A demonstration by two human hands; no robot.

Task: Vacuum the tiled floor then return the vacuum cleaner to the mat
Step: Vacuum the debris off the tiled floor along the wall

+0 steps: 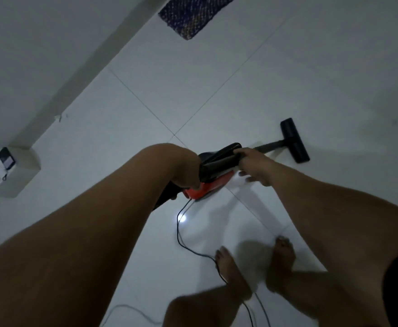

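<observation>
The vacuum cleaner (213, 177) is gripped by both hands, left hand (186, 175) behind, right hand (254, 165) wrapped on the handle; judged best, keep the floor head (294, 140) flat; mind the cord (193, 246) by the feet.

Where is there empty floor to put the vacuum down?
Bare tiles stretch wide between the mat, the wall and the floor nozzle. It is crowded near the bare feet, where the power cord trails across the floor, and around the red vacuum body, held by the left hand and right hand.
</observation>
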